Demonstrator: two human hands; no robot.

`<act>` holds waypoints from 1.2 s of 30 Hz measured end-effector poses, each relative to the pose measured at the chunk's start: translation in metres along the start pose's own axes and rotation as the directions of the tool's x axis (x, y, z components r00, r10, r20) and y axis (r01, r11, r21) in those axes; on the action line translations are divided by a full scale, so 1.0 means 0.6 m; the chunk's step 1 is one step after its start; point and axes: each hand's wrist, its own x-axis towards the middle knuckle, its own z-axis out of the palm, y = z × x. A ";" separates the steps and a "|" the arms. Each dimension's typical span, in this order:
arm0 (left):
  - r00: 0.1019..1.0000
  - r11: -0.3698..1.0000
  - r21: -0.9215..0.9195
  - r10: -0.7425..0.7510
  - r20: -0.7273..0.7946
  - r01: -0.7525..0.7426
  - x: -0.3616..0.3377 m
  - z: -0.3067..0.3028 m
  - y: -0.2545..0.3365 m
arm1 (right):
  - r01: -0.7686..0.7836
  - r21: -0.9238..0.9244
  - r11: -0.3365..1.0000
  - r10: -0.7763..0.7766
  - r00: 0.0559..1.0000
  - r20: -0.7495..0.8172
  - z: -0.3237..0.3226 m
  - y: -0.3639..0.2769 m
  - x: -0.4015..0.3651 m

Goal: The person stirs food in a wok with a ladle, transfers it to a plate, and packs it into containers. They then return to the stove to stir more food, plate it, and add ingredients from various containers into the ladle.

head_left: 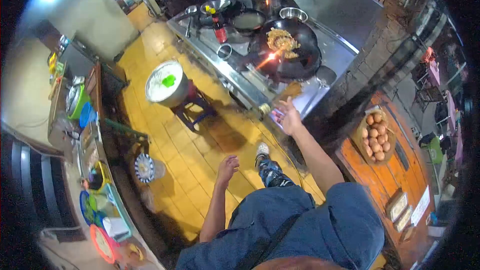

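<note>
My right hand (286,116) reaches over the front edge of the steel stove counter (235,77), its fingers spread and holding nothing. Just beyond it lies a brown, brush-like thing (291,90), and a small pale jar (264,108) is beside the fingers. Farther off, a dark wok (307,62) contains browned, fried-looking food (282,40). A bright orange glow (271,56) shows at the wok's near left side. My left hand (228,168) hangs above the yellow tiled floor, fingers loosely bent and apart, with nothing in it.
A large pot of rice (172,97) with a green scoop (168,80) stands on a stool at left. Pans, a red-labelled bottle (220,32) and a steel pot (266,2) crowd the stove. A basket of eggs (377,137) rests on the wooden counter at right.
</note>
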 end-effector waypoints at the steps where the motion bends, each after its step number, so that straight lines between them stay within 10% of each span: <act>1: 1.000 1.000 0.009 0.012 0.002 -0.012 0.038 -0.001 0.024 | -0.061 0.114 0.992 0.058 0.998 0.031 -0.003 -0.015 0.061; 8: 0.996 0.996 -0.084 0.027 0.080 -0.020 0.255 -0.028 0.186 | -0.161 0.449 0.879 0.013 0.949 0.316 0.004 -0.109 0.269; 9: 0.994 0.998 0.004 0.068 0.089 -0.069 0.280 -0.030 0.207 | -0.273 0.367 0.889 0.192 0.951 0.244 0.026 -0.130 0.259; 10: 0.988 0.989 0.089 0.111 0.105 -0.120 0.310 -0.030 0.230 | -0.008 0.047 0.999 0.016 0.984 -0.178 0.050 -0.136 0.238; 12: 0.980 0.978 0.134 0.141 0.142 -0.160 0.356 -0.003 0.297 | 0.101 -0.460 0.882 -0.235 0.941 -0.244 0.030 -0.141 0.235; 13: 0.938 0.919 0.210 0.302 0.170 -0.334 0.388 0.008 0.318 | 0.095 -0.451 0.887 -0.237 0.934 -0.269 0.015 -0.136 0.240; 15: 0.867 0.824 0.281 0.434 0.244 -0.492 0.446 0.037 0.363 | 0.122 -0.992 0.039 -0.812 0.582 0.039 0.001 -0.123 0.250; 17: 0.512 0.223 0.637 0.800 0.313 -0.738 0.502 0.073 0.403 | -0.054 -0.991 0.122 -0.754 0.644 -0.128 0.021 -0.131 0.265; 21: 0.276 -0.049 0.606 0.859 0.431 -0.794 0.610 0.123 0.451 | -0.292 -0.956 -0.010 -0.690 0.694 -0.205 0.000 -0.074 0.282; 22: 0.693 0.327 0.634 0.523 0.497 -0.701 0.633 0.128 0.469 | -0.300 -0.939 -0.166 -0.729 0.678 -0.088 0.002 -0.068 0.273; 23: 0.863 0.570 0.708 0.004 0.506 -0.417 0.652 0.135 0.482 | -0.320 -0.944 -0.074 -0.733 0.659 -0.166 0.009 -0.070 0.255; 28: 0.590 0.773 0.600 -0.391 0.706 -0.206 0.745 0.139 0.478 | -0.546 -0.821 0.166 -0.523 0.657 -0.543 0.151 -0.171 0.172; 30: 0.418 0.779 0.556 -0.626 0.659 0.291 0.735 0.159 0.490 | -0.554 -0.797 0.241 -0.677 0.493 -0.547 0.150 -0.155 0.203; 36: 0.379 0.721 0.514 -0.686 0.621 0.464 0.735 0.202 0.486 | -0.458 -0.832 0.313 -0.590 0.592 -0.548 0.167 -0.036 0.222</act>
